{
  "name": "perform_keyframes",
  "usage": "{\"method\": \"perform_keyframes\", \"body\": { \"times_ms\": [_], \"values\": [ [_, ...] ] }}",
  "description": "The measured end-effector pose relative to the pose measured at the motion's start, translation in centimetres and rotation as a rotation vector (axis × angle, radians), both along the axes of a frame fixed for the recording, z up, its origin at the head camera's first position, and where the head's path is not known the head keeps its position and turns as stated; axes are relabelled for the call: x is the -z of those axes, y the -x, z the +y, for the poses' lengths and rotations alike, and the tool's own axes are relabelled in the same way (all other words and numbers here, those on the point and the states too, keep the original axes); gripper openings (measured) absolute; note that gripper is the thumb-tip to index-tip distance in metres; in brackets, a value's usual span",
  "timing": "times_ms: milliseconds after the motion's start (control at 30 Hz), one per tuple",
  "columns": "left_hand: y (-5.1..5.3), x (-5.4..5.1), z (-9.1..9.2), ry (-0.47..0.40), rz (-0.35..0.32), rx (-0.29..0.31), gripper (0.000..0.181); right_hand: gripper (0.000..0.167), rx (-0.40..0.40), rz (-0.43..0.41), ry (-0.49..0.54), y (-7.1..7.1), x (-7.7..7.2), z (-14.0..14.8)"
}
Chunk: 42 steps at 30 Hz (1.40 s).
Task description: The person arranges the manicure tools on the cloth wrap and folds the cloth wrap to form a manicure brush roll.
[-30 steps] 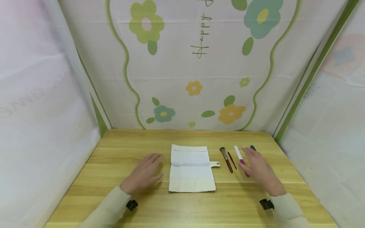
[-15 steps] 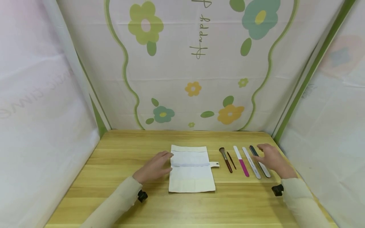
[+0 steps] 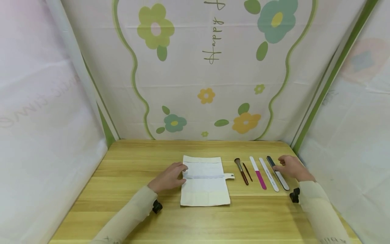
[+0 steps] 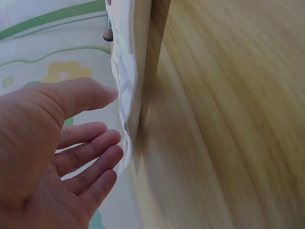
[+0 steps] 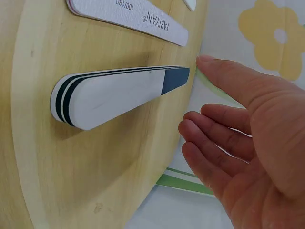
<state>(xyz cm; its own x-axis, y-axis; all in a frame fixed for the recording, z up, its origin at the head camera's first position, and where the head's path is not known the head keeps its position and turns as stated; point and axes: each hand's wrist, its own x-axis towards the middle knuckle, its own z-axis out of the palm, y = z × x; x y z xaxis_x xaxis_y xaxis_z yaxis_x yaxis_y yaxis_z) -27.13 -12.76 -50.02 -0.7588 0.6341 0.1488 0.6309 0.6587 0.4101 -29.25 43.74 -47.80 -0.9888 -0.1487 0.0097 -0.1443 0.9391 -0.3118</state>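
An unfolded white fabric pouch (image 3: 207, 194) with a snap tab lies flat on the table. At its left edge is my left hand (image 3: 168, 177), thumb and fingers relaxed and apart; contact is hard to tell. My right hand (image 3: 294, 167) hovers beside the thick nail buffer (image 3: 282, 182), which is dark at its far end. In the right wrist view the thumb is close to the buffer's blue-grey end (image 5: 176, 80), and the fingers hang loosely bent, holding nothing. Left of the buffer lie a pale nail file (image 3: 269, 176) and a white-and-magenta nail file (image 3: 259, 174).
Between pouch and files lie a makeup brush (image 3: 242, 171) and a thin dark slender tool (image 3: 248, 172). The wooden table (image 3: 137, 149) is bounded by printed white cloth walls (image 3: 189, 67) at the back and sides.
My left hand has moved right to the pouch's left edge. My right hand has moved right from over the nail files to beside the thick buffer, uncovering them.
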Motion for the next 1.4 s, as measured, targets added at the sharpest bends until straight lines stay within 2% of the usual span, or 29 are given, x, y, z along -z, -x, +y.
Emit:
{"method": "perform_keyframes", "body": {
  "times_ms": [367, 633, 933, 1400],
  "values": [
    [0.5, 0.6, 0.4, 0.012, 0.006, 0.017, 0.025, 0.063, 0.041, -0.112, -0.013, 0.8, 0.4, 0.5],
    [0.8, 0.9, 0.5, 0.035, 0.021, 0.024, 0.014, 0.056, 0.044, -0.111, -0.017, 1.3, 1.3, 0.9],
    [1.2, 1.2, 0.6, 0.040, 0.030, 0.016, 0.005, 0.037, 0.053, -0.136, 0.022, 1.3, 1.1, 0.8],
    [1.4, 1.2, 1.0, 0.017, 0.021, 0.007, 0.005, 0.029, 0.061, -0.185, 0.053, 1.8, 1.5, 0.7]
  ]
}}
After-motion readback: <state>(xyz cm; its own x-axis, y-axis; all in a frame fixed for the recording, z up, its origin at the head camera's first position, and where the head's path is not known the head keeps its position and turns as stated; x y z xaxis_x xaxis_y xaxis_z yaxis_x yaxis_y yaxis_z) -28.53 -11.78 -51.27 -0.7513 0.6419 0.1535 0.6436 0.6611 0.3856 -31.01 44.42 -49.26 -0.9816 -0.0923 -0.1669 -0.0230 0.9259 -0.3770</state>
